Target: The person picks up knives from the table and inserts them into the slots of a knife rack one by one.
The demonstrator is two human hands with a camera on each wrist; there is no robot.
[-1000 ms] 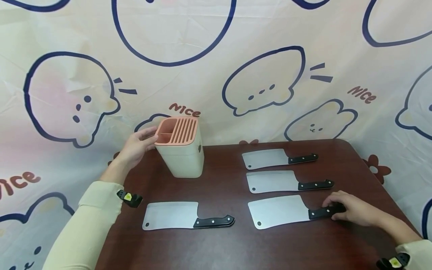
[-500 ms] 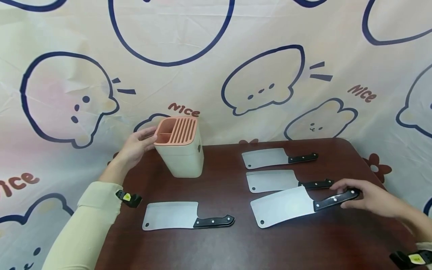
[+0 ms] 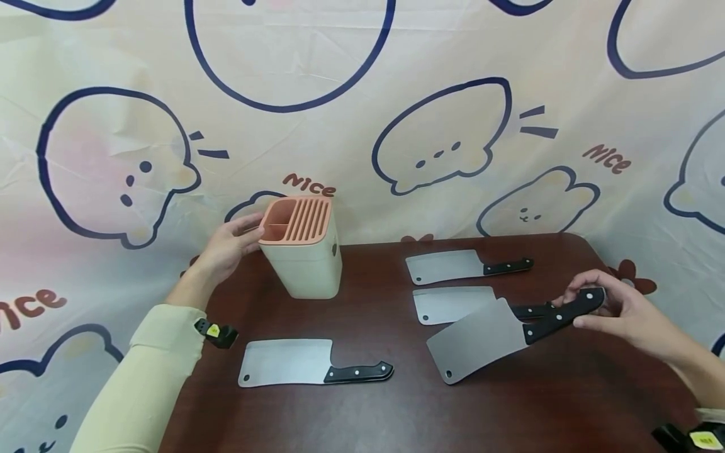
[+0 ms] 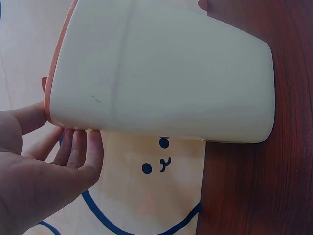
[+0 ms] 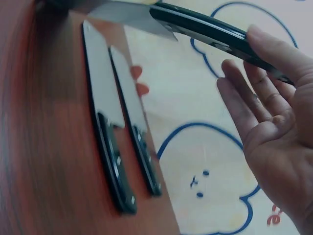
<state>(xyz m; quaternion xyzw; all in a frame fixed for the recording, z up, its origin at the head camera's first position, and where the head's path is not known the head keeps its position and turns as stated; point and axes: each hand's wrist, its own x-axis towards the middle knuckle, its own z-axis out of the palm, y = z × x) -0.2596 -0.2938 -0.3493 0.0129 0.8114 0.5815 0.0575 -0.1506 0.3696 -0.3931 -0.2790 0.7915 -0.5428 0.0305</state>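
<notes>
Raised and tilted since a second ago, a cleaver (image 3: 478, 343) is gripped by the right hand (image 3: 625, 309); the left hand (image 3: 225, 250), fingers relaxed, touches the slotted, two-compartment knife holder (image 3: 303, 272).

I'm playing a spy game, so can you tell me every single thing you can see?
knife holder: one, cream with an orange-pink top, back left of the table
held cleaver: one, silver blade, black handle, in the right hand
back cleavers: two, silver and black, lying at the back right
front cleaver: one, silver and black, lying front left
table: one, dark reddish brown, under the cleavers
backdrop: one, pale with blue-outlined animals, behind the table
wrist devices: two, black and yellow, one per wrist
left hand: one, touching the holder
right hand: one, gripping the black handle
</notes>
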